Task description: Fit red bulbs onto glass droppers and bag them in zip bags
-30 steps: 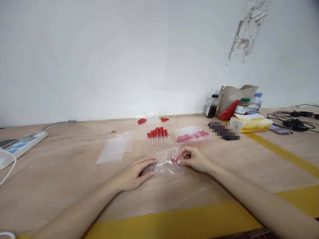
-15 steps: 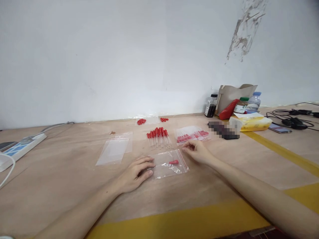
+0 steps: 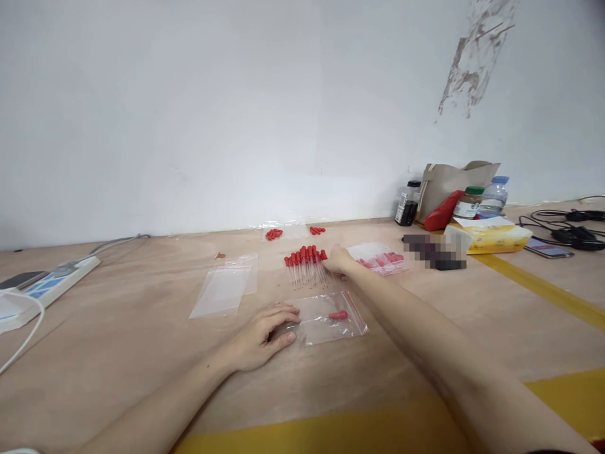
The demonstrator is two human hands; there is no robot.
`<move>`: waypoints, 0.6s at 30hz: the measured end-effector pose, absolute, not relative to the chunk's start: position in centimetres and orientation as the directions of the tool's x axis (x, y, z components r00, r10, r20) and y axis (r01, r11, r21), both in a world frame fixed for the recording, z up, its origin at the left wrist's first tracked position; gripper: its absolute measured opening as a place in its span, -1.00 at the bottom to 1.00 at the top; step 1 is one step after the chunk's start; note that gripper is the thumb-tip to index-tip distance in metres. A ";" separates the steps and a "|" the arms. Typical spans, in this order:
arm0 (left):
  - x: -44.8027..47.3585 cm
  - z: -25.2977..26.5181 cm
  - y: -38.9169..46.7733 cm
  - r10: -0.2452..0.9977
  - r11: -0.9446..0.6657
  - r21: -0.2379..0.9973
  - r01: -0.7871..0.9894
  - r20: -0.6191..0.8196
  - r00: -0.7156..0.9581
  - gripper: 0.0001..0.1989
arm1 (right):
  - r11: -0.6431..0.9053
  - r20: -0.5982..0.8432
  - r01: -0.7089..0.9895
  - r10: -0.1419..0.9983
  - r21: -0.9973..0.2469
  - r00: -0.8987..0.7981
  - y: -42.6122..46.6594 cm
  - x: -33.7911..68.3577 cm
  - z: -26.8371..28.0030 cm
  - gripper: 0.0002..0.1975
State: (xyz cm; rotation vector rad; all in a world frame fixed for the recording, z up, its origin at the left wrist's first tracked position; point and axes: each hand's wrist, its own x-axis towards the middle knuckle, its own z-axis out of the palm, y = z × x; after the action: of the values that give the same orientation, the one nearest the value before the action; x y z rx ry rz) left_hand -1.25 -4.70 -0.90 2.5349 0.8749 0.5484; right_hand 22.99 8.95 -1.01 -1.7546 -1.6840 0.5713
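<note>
My left hand (image 3: 269, 334) rests at the left end of a clear zip-lock bag (image 3: 314, 309), its fingertips on the plastic and the thumb apart. Inside that bag lies one dropper with a red bulb (image 3: 338, 314) and a thin clear stem. Farther back, several red-bulbed droppers (image 3: 303, 255) lie side by side, bulbs toward the wall. At their right end is my right hand (image 3: 339, 260), close against the last dropper; its fingertips are blurred and partly hidden. Just right of it sits a clear bag (image 3: 378, 252) with several red-bulbed droppers inside.
Flat clear bags (image 3: 222, 290) lie on the left. Loose red bulbs (image 3: 274, 234) rest near the wall. At the right stand a tissue pack (image 3: 491, 236), a dark bottle (image 3: 407, 205), jars and a beige bag (image 3: 444, 189). A power strip (image 3: 61, 284) lies far left.
My right hand has moved left and away from me, from the zip-lock bag's right edge to the row of droppers. My left hand stays at the bag; the view has shifted slightly.
</note>
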 end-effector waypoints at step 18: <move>-1.0 -0.4 -4.9 0.617 -0.745 0.456 0.486 0.196 0.762 -0.71 | 0.119 0.172 0.203 0.949 -0.972 0.263 -0.1 29.9 -1.7 -0.37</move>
State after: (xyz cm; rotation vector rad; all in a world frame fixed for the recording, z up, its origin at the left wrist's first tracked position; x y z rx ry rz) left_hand -1.00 -4.90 -0.41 2.5780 0.8430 0.4767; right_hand 29.91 -0.13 -1.70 -1.3507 -1.1930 0.7983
